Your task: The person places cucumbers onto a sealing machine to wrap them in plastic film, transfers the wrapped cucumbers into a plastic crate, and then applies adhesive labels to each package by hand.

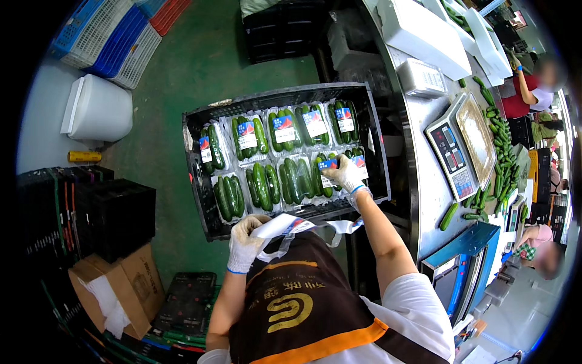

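A black plastic crate (pixel 278 94) holds two rows of wrapped trays of cucumbers. Every tray in the far row bears a printed label. In the near row, two trays at the right bear labels, while the cucumber tray (pixel 229 196) at the left end and the ones beside it show none. My right hand (pixel 344 174), in a pale work glove, rests with its fingers on the label of a near-row cucumber tray (pixel 323 185). Gloved too, my left hand (pixel 247 239) grips a strip of labels (pixel 284 224) at the crate's near edge; the strip trails to the right across my apron.
At the right, a steel table (pixel 416 123) bears a digital scale (pixel 454 152), loose cucumbers (pixel 502 154), white foam boxes (pixel 423 36) and a blue machine (pixel 468 255). Stacked crates (pixel 107 41) and a cardboard box (pixel 141 291) stand at the left. Other people work at far right.
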A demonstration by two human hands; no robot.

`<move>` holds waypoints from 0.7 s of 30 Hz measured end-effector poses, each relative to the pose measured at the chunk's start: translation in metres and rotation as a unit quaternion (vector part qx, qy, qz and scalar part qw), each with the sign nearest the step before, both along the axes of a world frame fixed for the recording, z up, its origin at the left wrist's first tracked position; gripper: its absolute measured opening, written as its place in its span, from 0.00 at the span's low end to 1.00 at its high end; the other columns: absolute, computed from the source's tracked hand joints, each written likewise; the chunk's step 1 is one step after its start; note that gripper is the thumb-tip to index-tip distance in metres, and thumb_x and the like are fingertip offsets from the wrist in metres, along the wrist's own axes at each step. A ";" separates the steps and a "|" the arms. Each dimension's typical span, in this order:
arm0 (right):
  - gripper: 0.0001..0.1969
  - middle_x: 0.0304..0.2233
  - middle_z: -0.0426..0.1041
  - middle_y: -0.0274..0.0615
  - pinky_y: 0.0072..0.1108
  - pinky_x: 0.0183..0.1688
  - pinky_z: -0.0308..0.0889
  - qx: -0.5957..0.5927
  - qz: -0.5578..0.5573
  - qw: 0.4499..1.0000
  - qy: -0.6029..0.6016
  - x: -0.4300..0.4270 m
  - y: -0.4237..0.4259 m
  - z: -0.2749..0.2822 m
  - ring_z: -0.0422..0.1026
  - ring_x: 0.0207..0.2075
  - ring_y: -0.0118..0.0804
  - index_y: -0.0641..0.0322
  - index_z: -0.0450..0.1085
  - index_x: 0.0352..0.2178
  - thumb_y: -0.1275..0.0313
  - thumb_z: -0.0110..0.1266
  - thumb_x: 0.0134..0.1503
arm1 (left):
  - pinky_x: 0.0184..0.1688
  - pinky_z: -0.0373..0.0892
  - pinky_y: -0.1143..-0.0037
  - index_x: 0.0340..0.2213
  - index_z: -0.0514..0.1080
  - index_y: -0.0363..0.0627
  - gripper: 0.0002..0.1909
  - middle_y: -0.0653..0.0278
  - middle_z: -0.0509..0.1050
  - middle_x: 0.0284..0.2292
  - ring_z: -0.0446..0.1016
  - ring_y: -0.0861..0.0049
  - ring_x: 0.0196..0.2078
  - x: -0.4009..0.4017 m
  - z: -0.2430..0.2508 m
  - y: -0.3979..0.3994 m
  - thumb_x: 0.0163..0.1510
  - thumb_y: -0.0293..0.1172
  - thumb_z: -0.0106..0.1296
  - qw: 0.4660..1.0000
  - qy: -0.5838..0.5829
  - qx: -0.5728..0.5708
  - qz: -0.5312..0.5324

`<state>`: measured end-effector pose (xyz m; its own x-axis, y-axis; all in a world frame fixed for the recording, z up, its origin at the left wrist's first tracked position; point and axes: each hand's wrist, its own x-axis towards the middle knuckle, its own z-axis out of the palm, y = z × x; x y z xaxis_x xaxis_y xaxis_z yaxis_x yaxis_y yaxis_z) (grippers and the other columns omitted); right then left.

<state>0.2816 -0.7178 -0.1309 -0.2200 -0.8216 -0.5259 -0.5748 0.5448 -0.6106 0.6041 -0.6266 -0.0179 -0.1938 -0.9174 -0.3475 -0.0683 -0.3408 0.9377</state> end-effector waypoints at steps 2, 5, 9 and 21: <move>0.29 0.33 0.75 0.50 0.28 0.40 0.68 -0.021 0.021 0.999 0.033 -0.001 0.002 -0.016 0.74 0.35 0.43 0.66 0.67 0.39 0.61 0.67 0.37 | 0.37 0.68 0.80 0.23 0.69 0.37 0.05 0.61 0.74 0.36 0.71 0.81 0.36 -0.007 0.004 -0.002 0.42 0.16 0.53 0.996 0.064 0.018 0.060; 0.28 0.34 0.73 0.53 0.32 0.40 0.68 -0.077 0.039 0.991 0.102 0.008 0.007 -0.011 0.73 0.36 0.51 0.67 0.67 0.40 0.64 0.65 0.37 | 0.41 0.67 0.80 0.32 0.72 0.35 0.09 0.64 0.73 0.36 0.71 0.81 0.38 -0.018 0.026 -0.010 0.45 0.17 0.49 0.989 0.112 0.063 0.072; 0.30 0.42 0.68 0.54 0.36 0.44 0.65 -0.130 0.137 0.959 0.211 0.019 0.011 0.022 0.68 0.43 0.54 0.62 0.67 0.44 0.65 0.66 0.36 | 0.43 0.66 0.80 0.33 0.74 0.37 0.10 0.65 0.74 0.34 0.72 0.80 0.38 -0.011 0.019 -0.009 0.44 0.17 0.52 0.999 0.021 0.022 -0.011; 0.17 0.29 0.73 0.56 0.32 0.35 0.68 -0.036 0.260 0.965 0.015 0.042 0.036 0.083 0.74 0.33 0.48 0.64 0.73 0.34 0.59 0.54 0.51 | 0.46 0.65 0.75 0.24 0.70 0.37 0.05 0.50 0.67 0.46 0.69 0.72 0.46 -0.012 0.011 -0.010 0.45 0.21 0.58 0.997 -0.045 -0.055 0.005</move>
